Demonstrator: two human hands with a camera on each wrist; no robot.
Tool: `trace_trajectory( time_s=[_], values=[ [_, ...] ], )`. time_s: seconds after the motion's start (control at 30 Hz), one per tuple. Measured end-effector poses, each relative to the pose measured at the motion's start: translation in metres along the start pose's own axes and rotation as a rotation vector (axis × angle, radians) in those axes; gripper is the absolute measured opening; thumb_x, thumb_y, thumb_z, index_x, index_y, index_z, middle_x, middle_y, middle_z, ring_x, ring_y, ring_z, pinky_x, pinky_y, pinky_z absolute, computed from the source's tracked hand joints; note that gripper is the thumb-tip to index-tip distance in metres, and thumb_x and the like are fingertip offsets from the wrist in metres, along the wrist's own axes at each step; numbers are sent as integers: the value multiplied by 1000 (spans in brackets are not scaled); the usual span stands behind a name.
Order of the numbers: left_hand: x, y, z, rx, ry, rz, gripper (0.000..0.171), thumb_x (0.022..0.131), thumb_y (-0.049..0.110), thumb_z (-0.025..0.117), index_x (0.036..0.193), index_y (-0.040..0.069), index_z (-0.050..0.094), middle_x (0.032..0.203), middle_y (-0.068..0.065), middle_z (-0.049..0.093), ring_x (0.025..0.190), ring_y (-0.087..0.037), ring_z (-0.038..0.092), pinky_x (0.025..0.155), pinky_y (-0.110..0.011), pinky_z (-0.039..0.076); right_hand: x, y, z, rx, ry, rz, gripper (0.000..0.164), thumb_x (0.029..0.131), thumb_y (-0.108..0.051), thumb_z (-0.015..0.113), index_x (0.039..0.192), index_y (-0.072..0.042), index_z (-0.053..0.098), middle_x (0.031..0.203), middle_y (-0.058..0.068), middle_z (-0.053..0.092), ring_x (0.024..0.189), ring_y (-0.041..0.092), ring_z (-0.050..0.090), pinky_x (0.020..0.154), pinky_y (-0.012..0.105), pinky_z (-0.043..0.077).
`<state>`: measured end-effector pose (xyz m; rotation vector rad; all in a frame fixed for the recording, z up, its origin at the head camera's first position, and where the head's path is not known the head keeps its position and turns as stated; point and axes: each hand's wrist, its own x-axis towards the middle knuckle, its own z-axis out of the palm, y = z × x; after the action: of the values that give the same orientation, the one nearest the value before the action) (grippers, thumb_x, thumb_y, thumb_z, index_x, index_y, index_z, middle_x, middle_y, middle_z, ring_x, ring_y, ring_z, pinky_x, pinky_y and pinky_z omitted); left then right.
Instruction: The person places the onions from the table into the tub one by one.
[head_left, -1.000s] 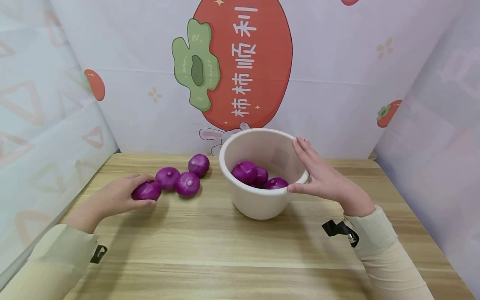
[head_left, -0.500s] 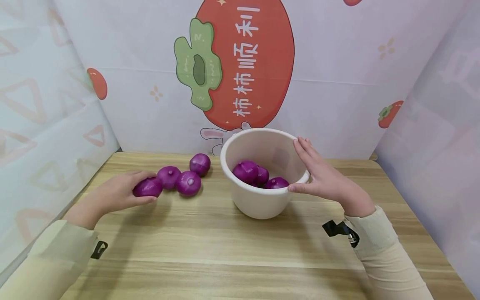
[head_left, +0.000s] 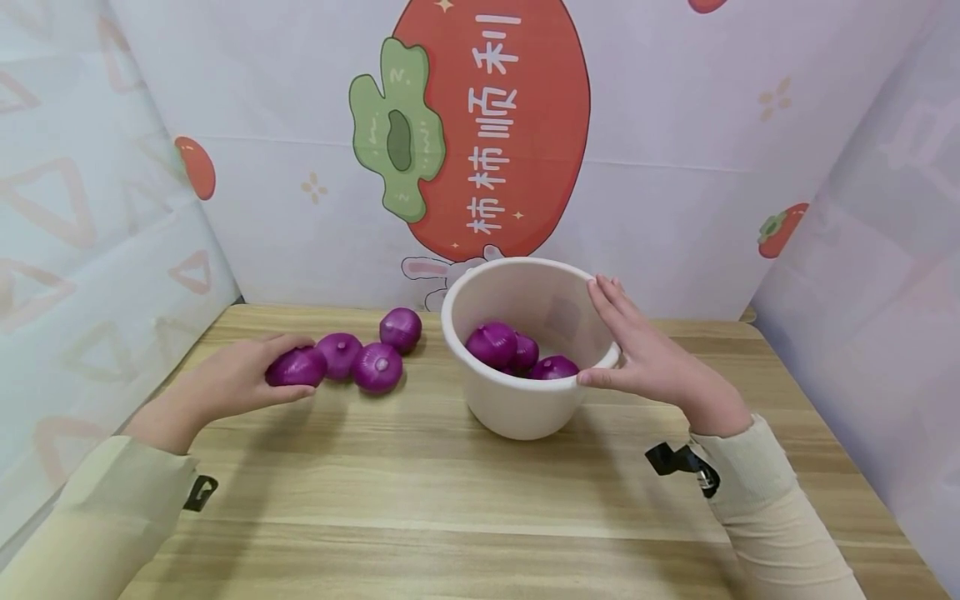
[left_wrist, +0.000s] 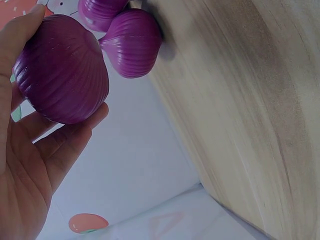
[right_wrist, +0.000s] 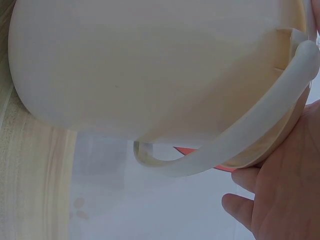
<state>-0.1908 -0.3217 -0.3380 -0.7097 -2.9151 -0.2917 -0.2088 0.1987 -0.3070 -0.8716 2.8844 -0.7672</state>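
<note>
My left hand (head_left: 236,375) grips a purple onion (head_left: 297,367) between thumb and fingers; in the left wrist view the fingers cup this onion (left_wrist: 62,70) from below and the side. Right beside it on the table stand three more purple onions (head_left: 377,368), close together. A white bucket (head_left: 517,417) holds several purple onions (head_left: 492,344). On the bucket's right rim rests my right hand (head_left: 652,362), fingers straight, with the thumb at the near side and the fingertips farther back. The right wrist view shows the bucket's outer wall (right_wrist: 125,75) and its hanging handle (right_wrist: 255,120).
The wooden table (head_left: 420,500) extends in front of the bucket and onions. A white backdrop (head_left: 675,208) printed with a large red persimmon (head_left: 547,125) stands right behind. Pale fabric walls (head_left: 82,217) close off the left and right sides.
My left hand and its onion have risen slightly in the head view against the other onions. My right hand and the bucket stay in place; the head view has shifted a little.
</note>
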Motion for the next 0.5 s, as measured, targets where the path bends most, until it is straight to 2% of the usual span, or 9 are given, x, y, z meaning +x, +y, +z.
trace_trajectory(
  time_s=[0.27, 0.5],
  values=[
    [2, 7, -6, 10, 4, -8, 63, 80, 49, 79, 129, 13, 61, 115, -15, 69, 90, -24, 68, 75, -42, 55, -1, 1, 0, -9, 4, -3, 117, 82, -51, 76, 160, -15, -3, 168, 4, -11, 155, 34, -11, 116, 71, 17],
    [3, 15, -7, -3, 15, -5, 64, 80, 46, 80, 130, 11, 61, 120, -19, 67, 97, -30, 69, 80, -47, 56, 0, 2, 1, -14, 10, -6, 117, 82, -51, 76, 160, -15, -2, 168, 3, -11, 155, 32, -12, 117, 70, 16]
  ],
)
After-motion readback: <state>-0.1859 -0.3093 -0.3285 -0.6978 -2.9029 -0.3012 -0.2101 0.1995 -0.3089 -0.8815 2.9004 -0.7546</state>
